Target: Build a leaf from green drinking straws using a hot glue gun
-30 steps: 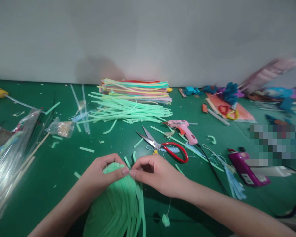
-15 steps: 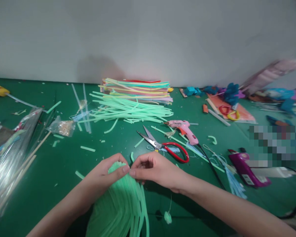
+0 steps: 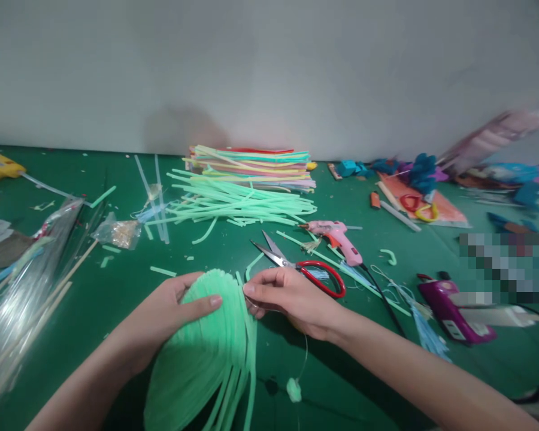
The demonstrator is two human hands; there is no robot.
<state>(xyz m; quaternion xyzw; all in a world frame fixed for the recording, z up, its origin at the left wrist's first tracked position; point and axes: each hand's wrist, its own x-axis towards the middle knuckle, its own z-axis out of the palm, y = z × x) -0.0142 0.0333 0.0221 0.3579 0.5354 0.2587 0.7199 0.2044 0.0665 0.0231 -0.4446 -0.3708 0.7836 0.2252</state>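
My left hand grips a fan-shaped piece of mint-green pipe cleaners, its thumb flat across the front. The strips lie packed side by side, and several loose ends hang down at the right. At the piece's upper right edge, my right hand is closed in a pinch, thumb against forefinger. A thin thread passes through its fingers; whether they also grip a strip end is hidden. Below the right hand dangles a small green tuft on a thin thread.
Red-handled scissors lie open just beyond my right hand, beside a pink glue gun. Green pipe cleaners and a multicoloured bundle sit near the wall. A purple glue gun is at right; plastic sleeves and wooden sticks at left.
The green piece has turned to show more of its broad face and moved slightly left. My left thumb now lies across it, and my right hand has drawn a little away from the left.
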